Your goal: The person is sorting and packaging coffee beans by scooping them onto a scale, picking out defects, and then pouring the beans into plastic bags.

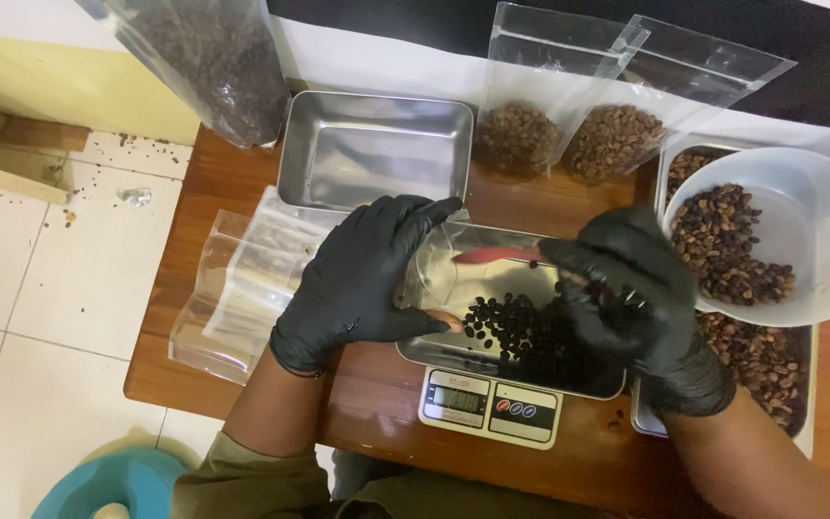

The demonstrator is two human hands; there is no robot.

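Scale (pixel 492 408) under pouch (pixel 492 288); left hand (pixel 362 274) grips pouch w/ beans (pixel 511 327).

— What are the hands doing?

— The left hand (pixel 362 274), in a black glove, holds open a clear pouch (pixel 492 288) on the kitchen scale (pixel 492 408); dark coffee beans (pixel 511 332) lie inside it.

— And the right?

— The right hand (pixel 636 298) pinches what looks like a red scoop (pixel 492 255), though blur hides its shape. A white bowl (pixel 809 221) of beans sits just beside it.

Small wooden table (pixel 242 173): digital scale (pixel 492 408), empty steel tray (pixel 374 149), flat clear pouches (pixel 242 284), bean-filled pouches (pixel 569 135), bean tray (pixel 770 360).
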